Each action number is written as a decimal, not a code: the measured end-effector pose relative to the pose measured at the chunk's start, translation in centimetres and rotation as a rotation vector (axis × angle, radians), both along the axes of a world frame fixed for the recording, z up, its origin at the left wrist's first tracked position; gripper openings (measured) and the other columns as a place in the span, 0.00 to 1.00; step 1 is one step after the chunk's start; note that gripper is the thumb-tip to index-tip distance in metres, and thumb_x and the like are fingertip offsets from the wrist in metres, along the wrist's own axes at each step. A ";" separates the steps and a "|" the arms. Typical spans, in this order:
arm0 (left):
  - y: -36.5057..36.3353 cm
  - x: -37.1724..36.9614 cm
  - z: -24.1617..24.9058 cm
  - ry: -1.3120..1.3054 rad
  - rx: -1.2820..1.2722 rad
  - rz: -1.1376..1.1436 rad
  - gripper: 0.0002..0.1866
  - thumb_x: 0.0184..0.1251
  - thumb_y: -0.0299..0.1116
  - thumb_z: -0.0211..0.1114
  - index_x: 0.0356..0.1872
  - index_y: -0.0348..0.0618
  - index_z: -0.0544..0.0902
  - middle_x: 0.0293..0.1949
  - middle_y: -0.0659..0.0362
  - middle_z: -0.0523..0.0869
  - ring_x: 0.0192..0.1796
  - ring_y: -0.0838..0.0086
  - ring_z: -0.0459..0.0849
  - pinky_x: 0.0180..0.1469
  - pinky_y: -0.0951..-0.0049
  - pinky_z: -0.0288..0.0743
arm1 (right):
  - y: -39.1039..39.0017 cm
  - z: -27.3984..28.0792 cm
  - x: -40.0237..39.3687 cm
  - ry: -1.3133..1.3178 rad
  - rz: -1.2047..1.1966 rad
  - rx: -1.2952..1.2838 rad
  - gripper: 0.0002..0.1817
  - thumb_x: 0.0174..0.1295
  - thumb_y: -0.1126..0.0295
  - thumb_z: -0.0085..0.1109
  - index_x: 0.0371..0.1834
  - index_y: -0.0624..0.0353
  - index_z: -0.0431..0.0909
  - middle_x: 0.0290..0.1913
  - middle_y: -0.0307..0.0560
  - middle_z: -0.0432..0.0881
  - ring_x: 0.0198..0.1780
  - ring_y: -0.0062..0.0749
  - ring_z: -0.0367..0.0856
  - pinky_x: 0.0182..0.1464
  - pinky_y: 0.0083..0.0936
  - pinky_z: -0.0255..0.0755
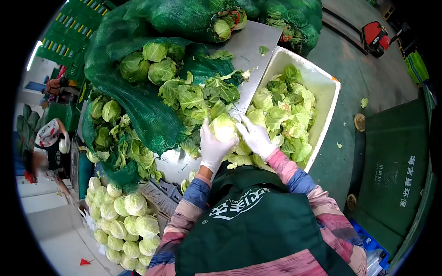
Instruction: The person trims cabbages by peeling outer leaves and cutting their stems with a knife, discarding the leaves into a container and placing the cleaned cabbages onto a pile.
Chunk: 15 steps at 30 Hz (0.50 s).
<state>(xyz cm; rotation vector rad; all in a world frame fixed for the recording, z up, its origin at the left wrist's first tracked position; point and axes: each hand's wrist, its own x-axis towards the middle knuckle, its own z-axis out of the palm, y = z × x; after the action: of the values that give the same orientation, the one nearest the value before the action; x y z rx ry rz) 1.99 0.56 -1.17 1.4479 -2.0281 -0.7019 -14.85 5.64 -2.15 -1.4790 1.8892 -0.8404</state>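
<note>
A pale, partly trimmed cabbage is held up just in front of the apron. My left hand, in a white glove, wraps its fingers around the cabbage's left and lower side. On the opposite side my right hand, gloved too, has its fingers closed against the cabbage's edge; its exact grip is partly hidden. Loose outer leaves lie just beyond, on the metal table. Beside my right hand stands a white foam box filled with stripped leaves.
Green mesh sacks of cabbages spread over the table's far and left sides. Stacked trimmed cabbages and a brush are at lower left. A green bin stands right, a red pallet jack behind. Another person works at far left.
</note>
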 end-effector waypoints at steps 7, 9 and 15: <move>-1.5 -0.1 0.9 -0.260 0.168 -0.104 0.60 0.33 0.58 0.79 0.66 0.29 0.61 0.58 0.39 0.72 0.61 0.47 0.72 0.61 0.55 0.71 | 0.2 -0.4 0.5 0.152 0.183 0.019 0.34 0.71 0.49 0.44 0.74 0.57 0.55 0.25 0.61 0.81 0.28 0.55 0.81 0.33 0.45 0.74; -1.8 0.2 0.9 -0.296 0.170 -0.127 0.60 0.33 0.58 0.79 0.66 0.29 0.61 0.58 0.39 0.72 0.60 0.46 0.72 0.60 0.55 0.71 | 0.5 -0.3 0.8 0.163 0.203 0.047 0.36 0.71 0.49 0.44 0.75 0.60 0.51 0.25 0.61 0.81 0.27 0.56 0.81 0.32 0.46 0.74; -1.7 -0.3 0.5 -0.358 0.119 -0.144 0.59 0.33 0.57 0.77 0.65 0.27 0.61 0.55 0.39 0.73 0.58 0.46 0.74 0.58 0.54 0.73 | 0.8 -0.2 1.8 0.214 0.164 0.067 0.38 0.71 0.50 0.43 0.75 0.65 0.47 0.23 0.60 0.81 0.24 0.56 0.80 0.28 0.46 0.74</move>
<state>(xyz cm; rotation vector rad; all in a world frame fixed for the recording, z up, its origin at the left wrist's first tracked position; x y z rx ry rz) 1.65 -1.19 -0.64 1.5990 -2.4184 -0.6696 -13.02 6.47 -2.31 -1.7118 1.8939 -0.5565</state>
